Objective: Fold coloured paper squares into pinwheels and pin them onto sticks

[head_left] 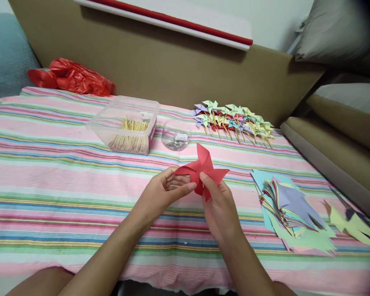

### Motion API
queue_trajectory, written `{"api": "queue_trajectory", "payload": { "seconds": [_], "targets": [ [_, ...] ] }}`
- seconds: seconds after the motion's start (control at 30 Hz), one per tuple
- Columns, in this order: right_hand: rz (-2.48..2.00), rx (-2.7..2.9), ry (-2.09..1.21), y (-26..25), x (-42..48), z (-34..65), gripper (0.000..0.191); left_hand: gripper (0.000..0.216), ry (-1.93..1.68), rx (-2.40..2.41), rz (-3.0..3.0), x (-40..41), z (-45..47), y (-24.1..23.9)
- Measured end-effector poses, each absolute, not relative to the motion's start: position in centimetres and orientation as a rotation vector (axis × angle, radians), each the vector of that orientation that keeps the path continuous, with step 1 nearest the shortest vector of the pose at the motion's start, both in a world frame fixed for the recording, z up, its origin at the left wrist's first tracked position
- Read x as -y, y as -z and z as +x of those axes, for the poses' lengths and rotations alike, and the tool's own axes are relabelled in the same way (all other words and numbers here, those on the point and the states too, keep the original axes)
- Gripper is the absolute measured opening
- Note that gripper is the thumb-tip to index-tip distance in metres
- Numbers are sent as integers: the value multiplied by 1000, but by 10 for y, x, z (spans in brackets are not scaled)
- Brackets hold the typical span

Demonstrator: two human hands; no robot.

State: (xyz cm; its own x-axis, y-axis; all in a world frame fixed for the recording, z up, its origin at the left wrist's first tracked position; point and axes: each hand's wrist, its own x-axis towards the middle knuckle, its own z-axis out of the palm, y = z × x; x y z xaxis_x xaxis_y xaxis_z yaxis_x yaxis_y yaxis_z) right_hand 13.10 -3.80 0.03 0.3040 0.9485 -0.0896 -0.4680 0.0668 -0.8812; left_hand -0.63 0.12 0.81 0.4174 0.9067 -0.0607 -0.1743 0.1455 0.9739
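A red pinwheel (205,164) is held above the striped cloth (64,185), between the two hands and on the near side of the bowl (164,137). It is clamped by the right hand (218,201): the thumb is pressed just below the centre, the fingers largely hidden behind the paper. At the left blade, the left hand (158,190) is placed with its fingers curled and its thumb near the lower edge; whether paper is gripped there cannot be told.

The step in hand is judged to be the folding of the blades in to the centre; no stick is seen on the piece. For the next move, the centre would need to be kept pinched while any loose tip is drawn in by the left hand.

The face is turned upward, toward the viewer. Blades are pointed away, left, right and toward the person; no clear long axis is shown.
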Motion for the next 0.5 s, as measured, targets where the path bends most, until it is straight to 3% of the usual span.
{"api": "queue_trajectory", "payload": {
  "seconds": [0.5],
  "targets": [
    [-891,426,-1229,12,40,100,19,20,-1204,-900,948,14,13,8]
  ]
}}
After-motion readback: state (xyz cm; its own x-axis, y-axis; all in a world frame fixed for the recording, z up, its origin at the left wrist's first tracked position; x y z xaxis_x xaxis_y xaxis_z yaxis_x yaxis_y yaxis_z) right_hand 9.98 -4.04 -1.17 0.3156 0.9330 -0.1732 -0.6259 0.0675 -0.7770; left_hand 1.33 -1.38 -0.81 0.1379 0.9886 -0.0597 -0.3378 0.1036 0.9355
